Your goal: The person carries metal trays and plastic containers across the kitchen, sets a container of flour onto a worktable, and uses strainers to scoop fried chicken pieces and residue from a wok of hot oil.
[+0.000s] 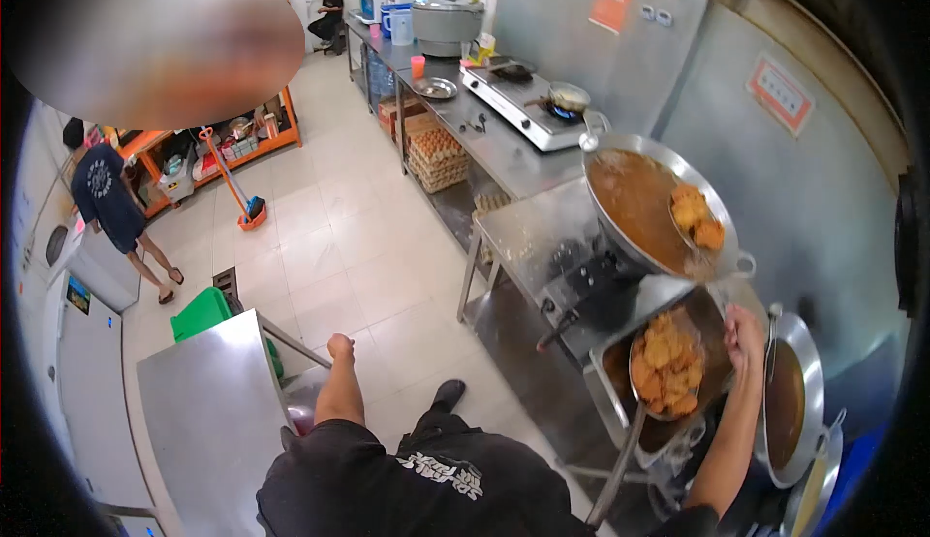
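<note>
My right hand (744, 338) is closed at the right edge of a metal tray, fingers wrapped round what appears to be the blurred handle of a skimmer (694, 245). That skimmer sits in a large wok (603, 217) of brown oil and carries golden fried pieces (691, 210). A second skimmer (620, 474), heaped with fried pieces (668, 365), rests over the metal tray (605, 397), its long handle pointing toward my body. My left hand (341, 345) hangs over the floor in a loose fist, beside a steel table, with nothing visible in it.
Another oil wok (814, 392) stands at right. A white gas stove (528, 111) with a lit burner and pan is on the counter beyond. Egg trays (436, 159) sit below. At left are a steel table (208, 392), green bin (201, 314), broom (232, 184) and a person (107, 188).
</note>
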`<state>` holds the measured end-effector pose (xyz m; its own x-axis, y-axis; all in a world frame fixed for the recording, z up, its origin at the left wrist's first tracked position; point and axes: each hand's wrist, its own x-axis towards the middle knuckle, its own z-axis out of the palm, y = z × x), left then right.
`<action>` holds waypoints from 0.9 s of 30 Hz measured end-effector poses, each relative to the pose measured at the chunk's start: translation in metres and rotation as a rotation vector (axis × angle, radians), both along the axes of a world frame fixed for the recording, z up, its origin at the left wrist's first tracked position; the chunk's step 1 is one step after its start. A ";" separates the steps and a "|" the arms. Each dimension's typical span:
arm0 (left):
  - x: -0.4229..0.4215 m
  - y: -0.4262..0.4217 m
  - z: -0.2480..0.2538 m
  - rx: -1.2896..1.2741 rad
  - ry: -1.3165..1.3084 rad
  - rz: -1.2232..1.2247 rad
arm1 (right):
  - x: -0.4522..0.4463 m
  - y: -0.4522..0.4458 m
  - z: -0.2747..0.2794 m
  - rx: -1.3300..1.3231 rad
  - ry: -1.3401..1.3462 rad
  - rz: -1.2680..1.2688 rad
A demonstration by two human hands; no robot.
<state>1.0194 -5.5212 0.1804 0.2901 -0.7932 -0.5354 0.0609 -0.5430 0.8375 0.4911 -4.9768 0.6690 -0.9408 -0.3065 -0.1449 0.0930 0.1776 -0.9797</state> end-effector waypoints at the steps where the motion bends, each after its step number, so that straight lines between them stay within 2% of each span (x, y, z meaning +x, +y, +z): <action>1: 0.001 0.021 0.006 0.037 0.000 -0.001 | -0.011 0.011 -0.006 -0.019 -0.001 0.016; 2: 0.003 0.045 0.030 0.128 -0.047 0.022 | -0.012 0.016 -0.002 -0.068 -0.009 0.062; 3: 0.007 0.059 0.036 0.113 -0.023 0.025 | -0.015 0.020 0.003 -0.116 -0.020 0.108; 4: 0.014 0.068 0.035 0.091 0.003 0.011 | -0.019 0.023 -0.001 -0.136 0.026 0.037; 5: 0.025 0.070 0.033 0.069 0.038 0.000 | -0.009 0.025 0.012 -0.019 0.089 0.139; 6: 0.047 0.054 -0.001 -0.011 0.213 -0.022 | 0.000 0.024 0.015 0.002 0.060 0.101; 9: 0.056 0.067 0.036 -0.049 0.047 -0.258 | 0.001 0.026 0.000 0.017 0.079 0.056; 11: 0.043 0.071 0.067 -0.049 -0.131 -0.324 | 0.004 0.020 -0.001 -0.034 0.046 0.052; 12: 0.024 0.075 0.077 -0.085 -0.299 -0.286 | 0.000 0.018 -0.002 -0.055 0.032 0.054; 14: -0.011 0.086 0.103 -0.109 -0.261 -0.519 | -0.006 0.018 0.003 -0.064 0.002 0.044; 16: -0.056 0.089 0.097 -0.288 -0.164 -0.871 | -0.011 0.014 0.006 -0.055 -0.038 0.030; 17: -0.084 0.086 0.087 -0.398 -0.375 -0.955 | -0.012 0.013 0.006 -0.052 -0.028 0.023; 18: -0.115 0.136 0.144 -0.281 -0.193 -1.011 | -0.010 0.013 0.004 -0.052 -0.023 0.015; 19: -0.141 0.167 0.173 -0.222 0.012 -1.028 | -0.007 0.015 0.001 -0.051 -0.025 0.002; 20: -0.168 0.199 0.203 -0.240 -0.052 -1.125 | -0.002 0.017 0.002 -0.041 -0.014 0.023; 21: -0.190 0.223 0.224 -0.331 -0.142 -1.328 | 0.003 0.019 0.007 -0.026 -0.004 0.043; 22: -0.209 0.243 0.234 -0.388 -0.117 -1.523 | 0.007 0.020 0.004 -0.012 -0.003 0.059; 24: -0.239 0.305 0.272 -0.293 0.087 -1.755 | -0.015 0.019 -0.002 -0.124 -0.023 0.064; 26: -0.252 0.366 0.301 -0.179 0.220 -1.934 | -0.013 0.016 0.001 -0.112 -0.038 0.042; 27: -0.258 0.394 0.312 -0.051 0.201 -2.006 | -0.011 0.016 0.000 -0.108 -0.048 0.031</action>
<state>0.7611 -5.1273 0.4921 -0.9011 0.1333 -0.4125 -0.4064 0.0720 0.9109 0.4803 -4.9606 0.6688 -0.9234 -0.3517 -0.1539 0.1363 0.0744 -0.9879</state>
